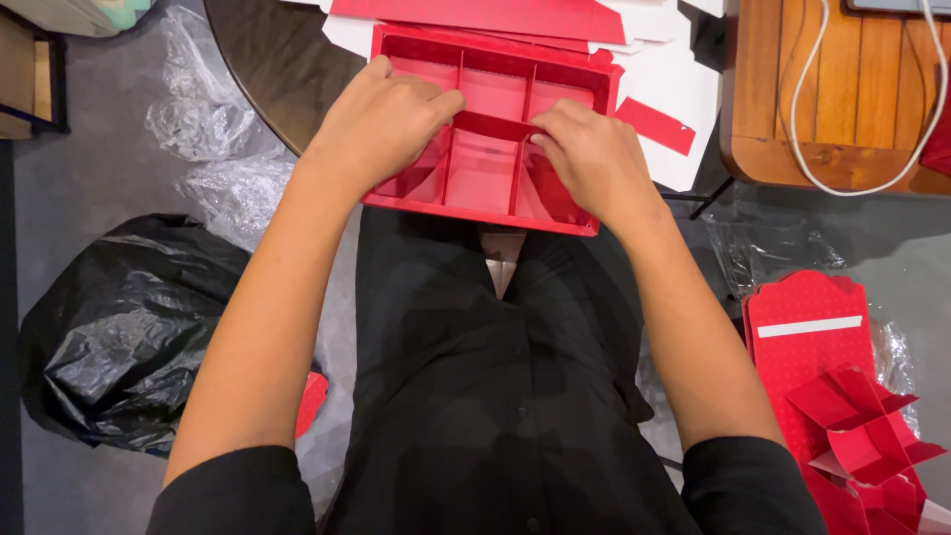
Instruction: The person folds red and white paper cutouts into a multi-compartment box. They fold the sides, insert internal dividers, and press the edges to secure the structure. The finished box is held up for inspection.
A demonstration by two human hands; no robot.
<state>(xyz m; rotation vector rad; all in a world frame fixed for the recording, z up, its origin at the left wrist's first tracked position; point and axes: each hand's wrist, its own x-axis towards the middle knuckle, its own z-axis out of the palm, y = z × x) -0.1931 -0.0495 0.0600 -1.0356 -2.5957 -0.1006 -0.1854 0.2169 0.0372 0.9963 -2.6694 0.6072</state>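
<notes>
Red cardboard is the material under both hands: a shallow red tray box [492,129] with an inner divider grid [485,124] that splits it into several compartments. The box rests partly on the person's lap and partly against the edge of the dark round surface [263,69].

The left hand [381,124] lies over the left compartments, fingers curled down and fingertips pressed onto the central cross strip of the divider. The right hand [594,159] lies over the right compartments, its fingers bent onto the same strip from the other side. The two hands are close but not touching. Whether either hand pinches the strip or only presses on it cannot be determined, since the fingertips are hidden behind the knuckles.

Just beyond the box, flat red and white card sheets [654,59] lie on the surface. To the right stands a wooden slatted surface [783,109] carrying a white cable [807,109].

On the floor, left of the person, lie a black plastic bag [119,327] and crumpled clear plastic wrap [213,119]. On the floor at right lie a flat red dotted card piece [807,327] with a white strip and a folded red divider insert [862,426].
</notes>
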